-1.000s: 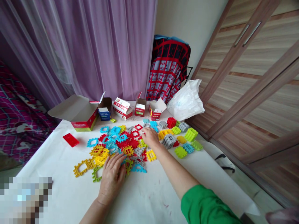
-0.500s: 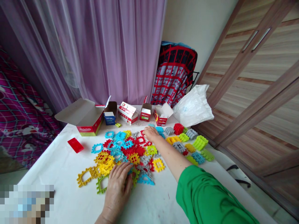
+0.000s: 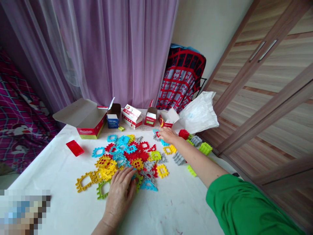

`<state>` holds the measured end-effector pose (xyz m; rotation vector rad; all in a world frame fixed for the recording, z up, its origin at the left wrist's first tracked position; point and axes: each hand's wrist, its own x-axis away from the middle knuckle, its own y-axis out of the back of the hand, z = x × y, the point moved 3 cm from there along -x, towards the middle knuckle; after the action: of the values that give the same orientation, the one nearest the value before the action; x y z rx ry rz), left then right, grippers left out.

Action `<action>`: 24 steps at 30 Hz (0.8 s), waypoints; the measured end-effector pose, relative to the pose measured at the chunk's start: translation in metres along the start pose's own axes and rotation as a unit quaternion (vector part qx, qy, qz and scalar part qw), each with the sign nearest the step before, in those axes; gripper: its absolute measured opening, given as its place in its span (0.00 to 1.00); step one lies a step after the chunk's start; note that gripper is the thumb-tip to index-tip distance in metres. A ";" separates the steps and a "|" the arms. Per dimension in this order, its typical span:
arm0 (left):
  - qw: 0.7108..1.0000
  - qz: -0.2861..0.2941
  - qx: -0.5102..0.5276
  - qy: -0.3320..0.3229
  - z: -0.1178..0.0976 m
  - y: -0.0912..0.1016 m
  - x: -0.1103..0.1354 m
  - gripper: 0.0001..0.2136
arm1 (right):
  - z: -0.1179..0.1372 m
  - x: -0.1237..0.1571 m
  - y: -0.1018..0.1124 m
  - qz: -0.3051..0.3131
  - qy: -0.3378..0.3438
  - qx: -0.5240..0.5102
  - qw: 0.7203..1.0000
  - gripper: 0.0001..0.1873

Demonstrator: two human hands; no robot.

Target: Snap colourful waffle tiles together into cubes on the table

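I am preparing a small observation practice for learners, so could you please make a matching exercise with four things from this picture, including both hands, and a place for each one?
Things
1. left hand
2. right hand
3. red flat piece
4. white bag

Places
A. lying apart on the left side of the table
B. to the right of the rightmost box
C. at the near edge of the pile of plastic pieces
D. just in front of the rightmost box

Right pairs: 1-C, 2-D, 3-A, 4-B
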<state>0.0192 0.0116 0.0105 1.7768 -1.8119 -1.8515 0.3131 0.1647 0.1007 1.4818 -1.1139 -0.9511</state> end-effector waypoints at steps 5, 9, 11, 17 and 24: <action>1.000 0.006 0.003 -0.001 0.000 -0.001 0.000 0.13 | 0.021 0.022 -0.021 0.048 0.043 0.044 0.997 0.10; 1.000 -0.007 0.009 -0.002 -0.001 0.001 -0.001 0.13 | 0.041 0.029 -0.028 0.061 0.070 0.057 0.994 0.13; 1.000 -0.016 0.010 -0.003 -0.001 0.003 -0.001 0.13 | 0.052 0.031 -0.028 0.065 0.087 0.055 0.993 0.11; 0.999 -0.035 0.005 -0.005 -0.001 0.006 -0.001 0.13 | 0.066 0.032 -0.023 0.049 0.106 0.036 0.992 0.12; 1.000 -0.024 0.012 0.016 0.001 0.002 0.000 0.13 | 0.043 0.036 -0.028 0.073 0.104 0.036 0.991 0.12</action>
<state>0.0176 0.0112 0.0112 1.8633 -1.8046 -1.8127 0.2869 0.1207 0.0649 1.4977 -1.0972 -0.6458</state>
